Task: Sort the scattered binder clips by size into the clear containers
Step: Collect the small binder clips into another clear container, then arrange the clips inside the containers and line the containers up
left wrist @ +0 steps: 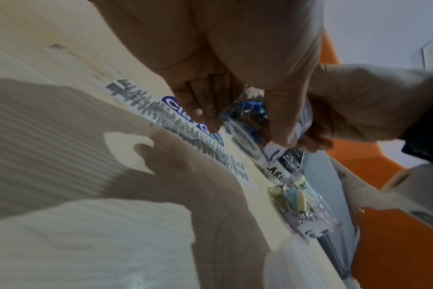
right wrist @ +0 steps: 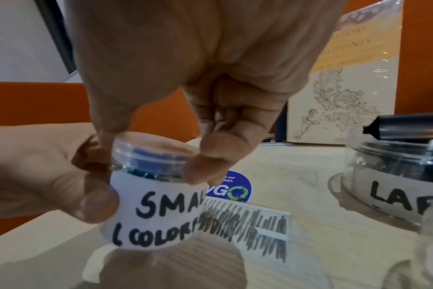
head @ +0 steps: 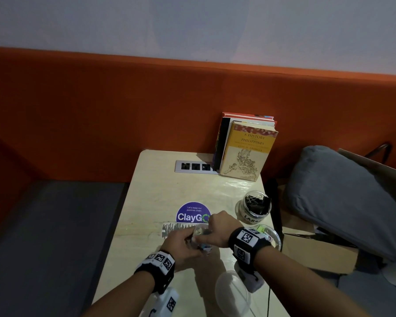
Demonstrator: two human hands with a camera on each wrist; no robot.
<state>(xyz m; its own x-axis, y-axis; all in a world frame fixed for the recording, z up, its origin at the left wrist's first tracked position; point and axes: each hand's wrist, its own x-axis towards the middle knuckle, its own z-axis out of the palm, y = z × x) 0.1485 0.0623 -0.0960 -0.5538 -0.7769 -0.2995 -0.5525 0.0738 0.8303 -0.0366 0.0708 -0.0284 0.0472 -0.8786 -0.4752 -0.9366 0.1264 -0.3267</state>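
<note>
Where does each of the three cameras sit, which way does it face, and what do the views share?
Head: worn up high, facing forward and down at the table; both forearms, left hand and right hand show.
Left wrist: low over the tabletop, facing along the left hand's fingers toward the right hand.
Right wrist: above the right hand, facing the jar labelled SMALL, its lid pinched by that hand, body held by the left.
Shared: the ClayGo sticker and the LARGE jar appear in all three.

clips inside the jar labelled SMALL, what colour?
Blue, seen through the clear wall of the small jar above its label; clearest in the right wrist view.
</note>
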